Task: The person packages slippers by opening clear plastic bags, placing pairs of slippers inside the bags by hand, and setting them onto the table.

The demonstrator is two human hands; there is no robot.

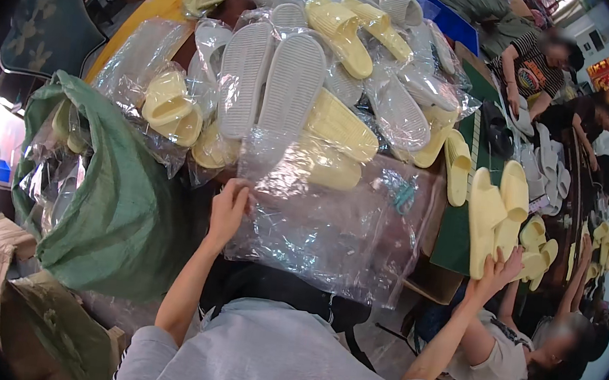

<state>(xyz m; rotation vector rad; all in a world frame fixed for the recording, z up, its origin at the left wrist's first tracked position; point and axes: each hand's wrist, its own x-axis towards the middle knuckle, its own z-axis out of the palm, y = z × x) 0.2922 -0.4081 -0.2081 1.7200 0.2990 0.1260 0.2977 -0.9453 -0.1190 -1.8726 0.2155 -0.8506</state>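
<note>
On the table in front of you lies a flat stack of clear plastic bags (330,230), and your left hand (230,208) rests on its near left corner, fingers curled down onto the film, pinching its edge as far as you can see. Your right hand (497,273) is stretched out well to the right, fingers closed around the heel end of a pair of yellow slippers (497,210) that stand pressed together, soles outward, above the green table top (455,239). Your two hands are well apart, one at each side of the bag stack.

Beyond the bags rises a heap of bagged slippers (316,80), some pale yellow, some white with ribbed soles showing through the wrapping. To your left a green woven sack (117,207) stands open with more wrapped pairs inside. On the right, loose yellow slippers (536,248) lie just past the pair you hold, and another person (525,354) sits low beside you with an arm raised toward them. Farther back more people (547,67) sit along the table.
</note>
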